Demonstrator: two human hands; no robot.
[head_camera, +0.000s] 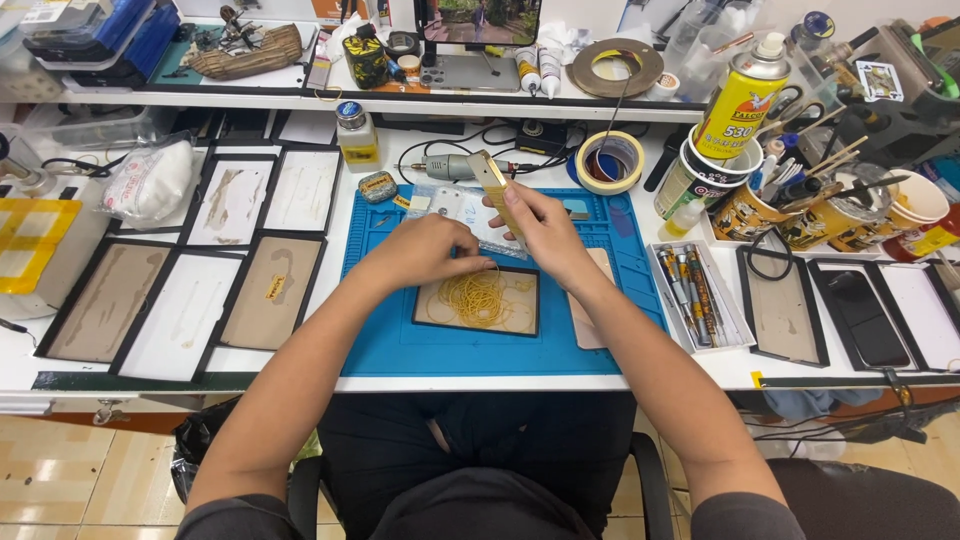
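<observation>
**A:** What is being held?

**B:** A slim, flat, gold-coloured phone part (497, 195), tilted, its top end pointing away from the person. The right hand (545, 228) has its fingers closed around the lower half, above the far part of a blue work mat (400, 340).

**A:** And the other hand?

**B:** The left hand (425, 250) sits just beside the right, fingers pinched narrow over the near edge of a small clear bag (470, 212). I cannot tell whether they grip anything.

**A:** What lies below the hands?

**B:** A black-rimmed tray (478, 302) on the mat, holding a tangle of thin yellow rubber bands (480, 298).

**A:** Further out?

**B:** On the white tabletop (330, 280), rows of dark-framed screen panels (235, 265) lie to the left. To the right, a tray of screwdrivers (690, 290), then more panels and cups stuffed with tools (800, 195). A yellow spray can (740, 95) stands behind them, and a roll of tape (610, 162) rests past the mat.
</observation>
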